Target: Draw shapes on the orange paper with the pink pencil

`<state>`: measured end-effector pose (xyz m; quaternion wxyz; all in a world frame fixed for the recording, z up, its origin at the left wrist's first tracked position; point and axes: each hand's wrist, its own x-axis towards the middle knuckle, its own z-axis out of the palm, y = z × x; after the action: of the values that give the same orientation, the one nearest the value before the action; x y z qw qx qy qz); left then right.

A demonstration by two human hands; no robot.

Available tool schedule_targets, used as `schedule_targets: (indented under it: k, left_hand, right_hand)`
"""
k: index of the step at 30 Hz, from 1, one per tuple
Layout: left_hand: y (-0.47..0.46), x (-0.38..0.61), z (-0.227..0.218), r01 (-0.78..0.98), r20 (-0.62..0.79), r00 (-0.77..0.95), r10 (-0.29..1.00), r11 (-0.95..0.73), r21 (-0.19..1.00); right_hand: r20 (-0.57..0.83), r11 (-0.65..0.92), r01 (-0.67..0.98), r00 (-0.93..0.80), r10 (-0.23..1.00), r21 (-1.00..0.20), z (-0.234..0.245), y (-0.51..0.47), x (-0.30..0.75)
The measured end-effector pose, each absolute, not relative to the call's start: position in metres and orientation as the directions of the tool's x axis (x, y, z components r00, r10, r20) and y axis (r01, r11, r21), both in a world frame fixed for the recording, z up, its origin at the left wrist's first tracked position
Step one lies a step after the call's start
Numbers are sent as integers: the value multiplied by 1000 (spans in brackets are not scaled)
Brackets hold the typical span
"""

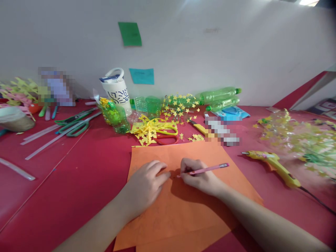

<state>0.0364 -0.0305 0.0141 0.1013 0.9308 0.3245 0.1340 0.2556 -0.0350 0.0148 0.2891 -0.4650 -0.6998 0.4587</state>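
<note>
Sheets of orange paper lie overlapped on the red table in front of me. My left hand rests flat on the paper's left part, its fingers stretched toward the middle. Held in my right hand is a pink pencil, slanted so that its eraser end points up to the right. The pencil's tip is at the paper, just right of my left fingertips; I cannot tell whether it touches. A few faint marks show near the tip.
Behind the paper lie yellow star cutouts, scissors with yellow-red handles, a yellow cutter, green bottles and a white tumbler. Right is a corded glue gun. Left are green-handled scissors and glue sticks.
</note>
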Motion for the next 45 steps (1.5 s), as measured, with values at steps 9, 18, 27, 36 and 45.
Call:
schedule_targets:
  k: [9,18,27,36,45]
  left_hand:
    - [-32,37,17,577,202,754,625,-777,254]
    - [-32,37,15,586,185,751,634,-769,254]
    - [-32,37,14,572,231,746,625,-778,260]
    - [-31,36,15,561,239,751,615,-786,260]
    - [-32,36,16,569,212,759,616,-785,244]
  right_hand:
    - [-4,136,463,-290,957,-876,16,-34,251]
    - [-22,97,475,-240,971,-875,17,-34,249]
    - [0,128,487,-255,967,-864,17,-33,251]
    - [9,159,455,-316,949,-876,12,-33,256]
    - [-5,150,434,-336,942,-888,15,-33,257]
